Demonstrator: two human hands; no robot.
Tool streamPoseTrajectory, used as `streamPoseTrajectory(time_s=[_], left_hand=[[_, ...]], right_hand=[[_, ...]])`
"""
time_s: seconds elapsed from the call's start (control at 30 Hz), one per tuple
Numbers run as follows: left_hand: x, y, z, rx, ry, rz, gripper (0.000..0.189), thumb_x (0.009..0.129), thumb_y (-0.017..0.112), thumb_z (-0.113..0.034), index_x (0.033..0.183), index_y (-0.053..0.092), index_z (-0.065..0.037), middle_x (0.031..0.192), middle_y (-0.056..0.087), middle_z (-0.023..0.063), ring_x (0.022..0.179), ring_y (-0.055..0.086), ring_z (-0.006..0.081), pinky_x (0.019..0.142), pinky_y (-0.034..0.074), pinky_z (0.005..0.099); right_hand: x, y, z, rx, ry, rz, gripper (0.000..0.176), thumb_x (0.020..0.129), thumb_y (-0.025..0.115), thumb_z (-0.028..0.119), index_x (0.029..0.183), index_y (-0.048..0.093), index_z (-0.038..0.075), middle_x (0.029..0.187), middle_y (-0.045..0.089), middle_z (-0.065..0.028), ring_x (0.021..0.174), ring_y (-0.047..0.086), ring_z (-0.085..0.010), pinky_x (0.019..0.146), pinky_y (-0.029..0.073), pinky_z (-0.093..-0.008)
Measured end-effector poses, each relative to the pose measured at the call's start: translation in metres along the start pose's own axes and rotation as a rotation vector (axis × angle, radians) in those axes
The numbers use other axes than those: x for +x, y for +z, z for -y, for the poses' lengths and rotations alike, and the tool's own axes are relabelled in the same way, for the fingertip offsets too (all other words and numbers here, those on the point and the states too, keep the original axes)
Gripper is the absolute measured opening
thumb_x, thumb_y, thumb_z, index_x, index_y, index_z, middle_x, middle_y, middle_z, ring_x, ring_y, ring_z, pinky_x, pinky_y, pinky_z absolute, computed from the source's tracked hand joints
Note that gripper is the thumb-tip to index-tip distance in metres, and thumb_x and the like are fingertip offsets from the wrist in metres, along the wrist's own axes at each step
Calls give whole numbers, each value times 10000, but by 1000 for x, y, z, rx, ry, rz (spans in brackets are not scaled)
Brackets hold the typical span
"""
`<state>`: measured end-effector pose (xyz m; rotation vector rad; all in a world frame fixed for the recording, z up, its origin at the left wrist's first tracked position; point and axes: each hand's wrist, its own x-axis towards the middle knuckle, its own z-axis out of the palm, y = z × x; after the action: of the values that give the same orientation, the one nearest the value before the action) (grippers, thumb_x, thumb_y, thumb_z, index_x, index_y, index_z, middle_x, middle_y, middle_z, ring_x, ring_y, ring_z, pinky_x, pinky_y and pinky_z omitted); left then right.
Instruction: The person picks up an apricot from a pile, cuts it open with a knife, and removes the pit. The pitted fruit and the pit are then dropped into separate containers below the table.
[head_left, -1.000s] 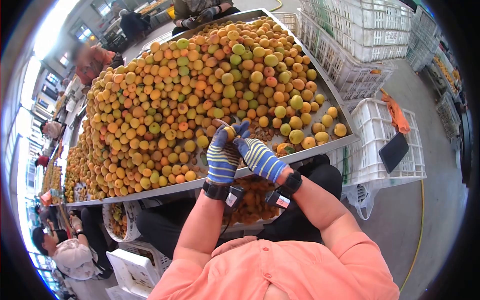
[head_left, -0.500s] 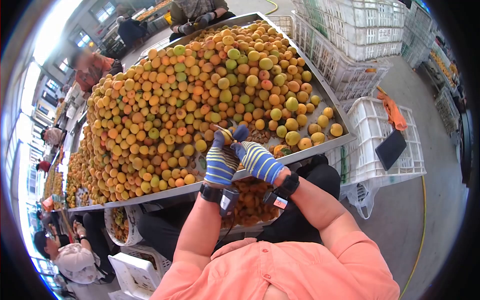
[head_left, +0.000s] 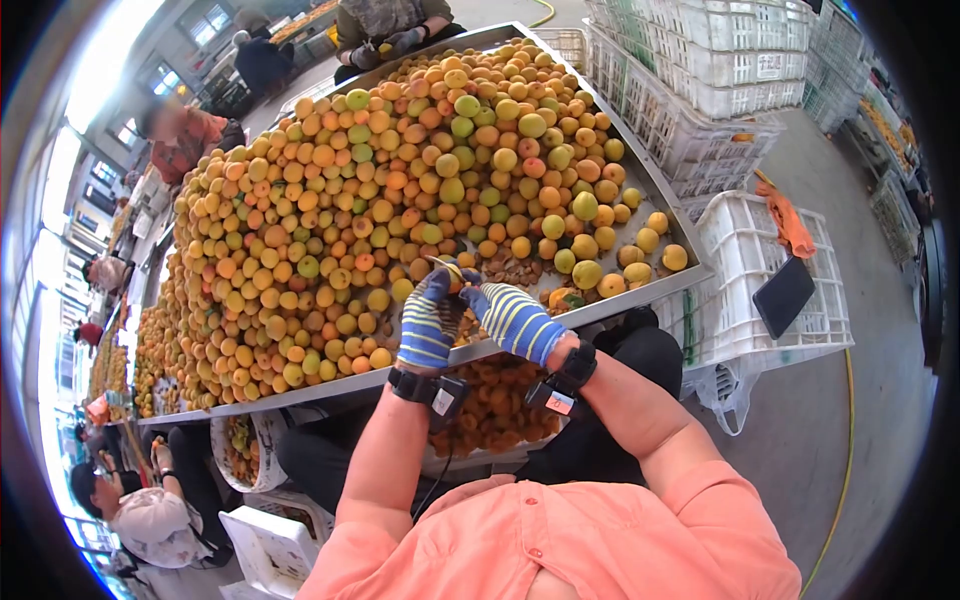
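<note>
Near us, a tub of orange fruit (head_left: pixel 497 398) sits at our lap, under the tray edge. Above it, our left hand (head_left: pixel 430 325) in a striped glove is clamped around one apricot (head_left: pixel 451 272). Our right hand (head_left: pixel 515 318) is closed against the same fruit from the other side. The apricot sits just over the near rim of the metal tray (head_left: pixel 300 392). Behind it is an apricot pile (head_left: pixel 400 170), with white crates (head_left: pixel 745 60) to the right. Another person's gloved hands (head_left: pixel 385 45) are at the far end.

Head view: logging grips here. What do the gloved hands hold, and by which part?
An apricot, gripped round its sides by the fingers of the left hand and right hand.
</note>
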<state>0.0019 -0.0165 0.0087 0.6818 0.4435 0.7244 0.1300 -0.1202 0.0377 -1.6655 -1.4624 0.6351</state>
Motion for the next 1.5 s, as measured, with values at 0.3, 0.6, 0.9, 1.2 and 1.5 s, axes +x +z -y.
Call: streamPoseTrajectory(time_s=[0.3, 0.6, 0.9, 1.2, 1.5], left_hand=[[5, 25, 5, -134, -129, -107, 498, 933, 493, -451, 1113, 549, 10, 1062, 633, 174, 965, 610, 283, 883, 500, 379], [10, 9, 5, 340, 49, -218, 395, 921, 572, -349, 1063, 577, 20, 982, 653, 138, 833, 632, 215, 732, 533, 296], [10, 16, 5, 269, -142, -285, 486, 906, 564, -430, 944, 599, 53, 852, 646, 150, 740, 639, 224, 715, 549, 317], [6, 8, 2, 357, -38, -407, 406, 872, 609, -389, 945, 612, 10, 820, 642, 113, 721, 639, 209, 656, 534, 306], [3, 24, -11, 230, 44, -355, 390, 911, 527, -403, 931, 493, -15, 812, 555, 122, 756, 641, 350, 722, 530, 433]], right_hand=[[1, 2, -2, 30, 94, -106, 417, 951, 467, 334, 852, 605, -46, 738, 608, -262, 742, 597, -413, 646, 469, -455], [2, 8, -4, -100, 21, -125, 383, 950, 469, 319, 879, 603, -34, 689, 605, -238, 687, 603, -393, 617, 481, -448], [3, 12, -7, -37, 76, -27, 320, 947, 467, 262, 979, 587, -32, 771, 634, -228, 745, 613, -394, 664, 479, -453], [0, -1, 10, 766, 350, 283, 252, 967, 435, 225, 934, 601, 39, 556, 485, 5, 437, 460, -97, 392, 353, -250], [-4, 13, 3, -13, 48, -12, 371, 948, 474, 341, 912, 602, -6, 728, 634, -207, 713, 617, -378, 656, 476, -438]])
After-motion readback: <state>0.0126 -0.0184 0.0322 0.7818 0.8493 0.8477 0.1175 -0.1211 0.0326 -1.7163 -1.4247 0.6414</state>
